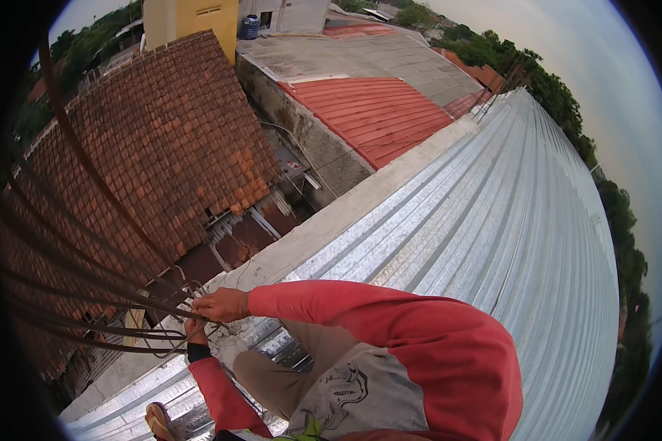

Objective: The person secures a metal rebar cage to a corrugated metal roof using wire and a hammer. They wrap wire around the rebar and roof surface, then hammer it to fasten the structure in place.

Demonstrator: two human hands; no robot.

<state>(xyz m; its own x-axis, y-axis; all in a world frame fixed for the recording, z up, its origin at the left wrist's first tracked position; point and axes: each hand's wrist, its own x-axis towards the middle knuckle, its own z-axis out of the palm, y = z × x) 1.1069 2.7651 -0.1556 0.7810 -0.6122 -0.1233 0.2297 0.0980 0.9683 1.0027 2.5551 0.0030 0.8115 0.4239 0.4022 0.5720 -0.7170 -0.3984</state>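
Several long, rusty steel rods (99, 180) fan out to the left from a broken concrete stub (229, 339) on the wall top. Both my hands meet where the rods come together. My right hand (226, 304) reaches across from the right, its fingers closed at the bundle. Just below it, my left hand (196, 330) comes up from beneath with bent fingers, partly covered by a rod. Whatever is pinched between the fingertips is too small to make out. Thin bent rod ends (173, 336) loop beside the left hand.
I crouch on a shiny corrugated metal roof (485, 242), a sandalled foot (158, 422) near its edge. A concrete wall top (301, 239) borders a drop on the left. Beyond lie a tiled roof (147, 140) and a red metal roof (375, 114).
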